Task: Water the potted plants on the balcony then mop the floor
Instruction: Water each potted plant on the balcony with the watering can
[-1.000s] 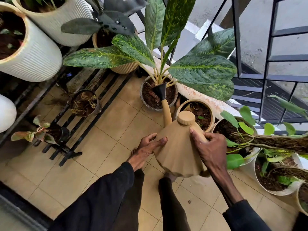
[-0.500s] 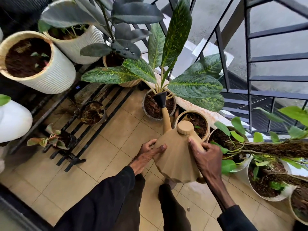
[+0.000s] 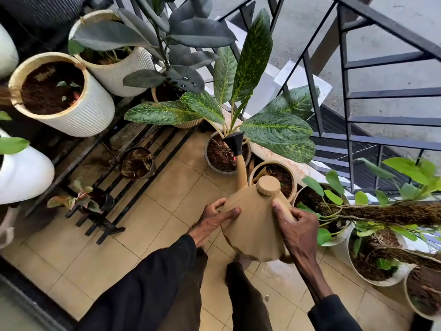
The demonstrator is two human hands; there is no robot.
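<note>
Watering can: tan, cone-shaped, up off the tiled floor, right between the two hands and just ahead of the black sleeves. Left hand laid against the left side of the body, one finger stretched across it, the rest lightly bent at the edge, propping rather than clasping. Right hand wrapped firmly round the handle on the right side, thumb lying along its top.

Tipped forward, round lid knob on the far side. Long axis running from the handle out along the thin spout, away from the body and a touch to the left. Black flared nozzle at the far end, aimed into the dark round pot under the big speckled leaves, right over its soil.

Just right of the spout, a tan pot of soil, partly behind the knob. Further right, a white pot with a trailing vine. Off left, a black slatted rack with small pots, a ribbed white pot beyond. Farthest out, dark metal railing.
</note>
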